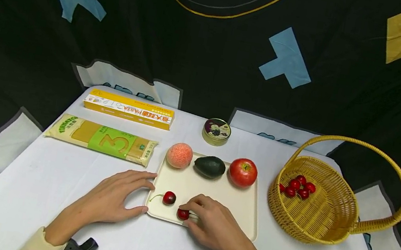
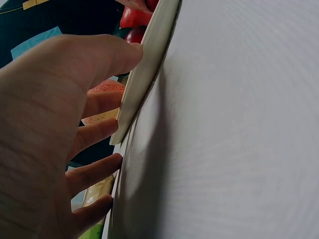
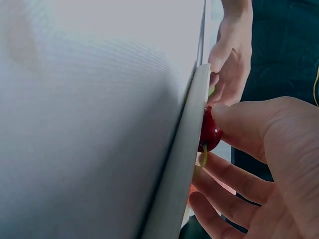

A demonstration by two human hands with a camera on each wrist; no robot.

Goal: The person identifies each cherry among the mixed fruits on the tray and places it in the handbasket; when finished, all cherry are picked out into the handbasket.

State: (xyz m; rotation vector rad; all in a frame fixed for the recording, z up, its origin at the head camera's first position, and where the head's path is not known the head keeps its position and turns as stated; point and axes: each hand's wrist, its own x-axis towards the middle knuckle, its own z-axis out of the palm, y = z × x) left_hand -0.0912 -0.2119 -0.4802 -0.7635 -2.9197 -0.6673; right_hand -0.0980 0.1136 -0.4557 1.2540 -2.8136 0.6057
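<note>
A cream tray [image 1: 209, 192] lies on the table. My right hand [image 1: 214, 223] is at its near edge, thumb and fingertips around a dark red cherry [image 1: 183, 214]; in the right wrist view the thumb presses that cherry [image 3: 211, 132], and its green stem points toward the fingers. Just left of it, another cherry [image 1: 169, 198] with a long stem rests on the tray. My left hand [image 1: 116, 197] spreads along the tray's left side, fingertips and thumb at the rim. Along the far side of the tray sit a pinkish-orange round fruit [image 1: 179, 155], a dark green avocado [image 1: 210, 167] and a red apple [image 1: 242, 173].
At the right stands a wicker basket [image 1: 319, 218] with a tall handle and several cherries [image 1: 298, 186] inside. A yellow pasta box [image 1: 128, 109] and a pasta bag [image 1: 101, 138] lie at the back left. Behind the tray stands a round tin [image 1: 216, 132].
</note>
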